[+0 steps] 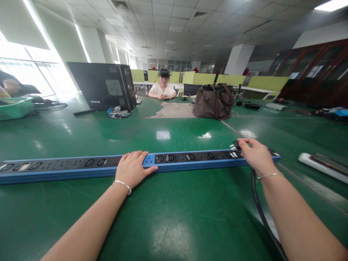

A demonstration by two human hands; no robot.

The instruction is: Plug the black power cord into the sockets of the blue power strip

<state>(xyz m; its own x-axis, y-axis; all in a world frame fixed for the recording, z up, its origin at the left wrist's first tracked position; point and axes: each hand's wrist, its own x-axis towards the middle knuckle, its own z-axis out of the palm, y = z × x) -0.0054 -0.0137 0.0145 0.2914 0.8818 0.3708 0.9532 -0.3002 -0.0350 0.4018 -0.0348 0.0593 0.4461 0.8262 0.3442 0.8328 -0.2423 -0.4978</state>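
Note:
A long blue power strip with black socket panels lies across the green table. My left hand rests over the strip near its middle, thumb along the near side and fingers over the top, gripping it. In my right hand is a black power plug, pinched between thumb and fingers. Its metal prongs point left, just above the sockets near the strip's right end. A thick black cable hangs below that hand and runs toward the near edge of the view.
Beyond the strip stand a black computer case, gloves and a brown bag. A green basket is at far left; a white bar-shaped object lies at right. Across the table sits a person.

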